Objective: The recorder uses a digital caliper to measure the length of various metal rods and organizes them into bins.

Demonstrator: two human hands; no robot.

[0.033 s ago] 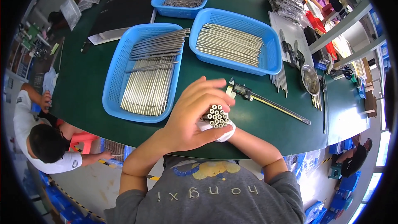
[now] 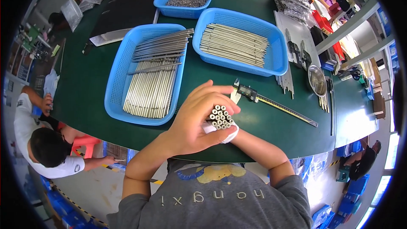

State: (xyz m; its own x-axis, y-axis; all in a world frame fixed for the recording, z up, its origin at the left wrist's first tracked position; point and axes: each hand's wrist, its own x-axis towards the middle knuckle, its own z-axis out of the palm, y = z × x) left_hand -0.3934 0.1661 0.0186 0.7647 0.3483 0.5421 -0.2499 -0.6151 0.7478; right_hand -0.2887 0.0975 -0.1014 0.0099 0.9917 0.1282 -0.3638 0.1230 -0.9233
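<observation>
My left hand (image 2: 196,118) curls around a bundle of thin metal tubes (image 2: 221,118), fingers above and thumb below. Their round, hollow ends point up toward me; the rest of their length is hidden. A white cloth or glove (image 2: 227,135) shows under the bundle, at the wrist of my right arm (image 2: 258,147). My right hand lies behind the left one and the tubes, so its fingers cannot be seen. Just beyond my left fingertips a digital caliper (image 2: 248,92) lies on the green table (image 2: 271,133).
Left of my hands stands a blue basket (image 2: 113,97) of metal rods; another blue basket (image 2: 280,55) of rods is ahead. A third basket (image 2: 161,3) holds small metal parts. At right are a metal bowl (image 2: 317,80) and loose rods (image 2: 288,82). A co-worker (image 2: 48,144) sits at left.
The tube bundle and my left hand have shifted very slightly left, and the tube ends sit a little differently against each other. The baskets and caliper look nearly the same.
</observation>
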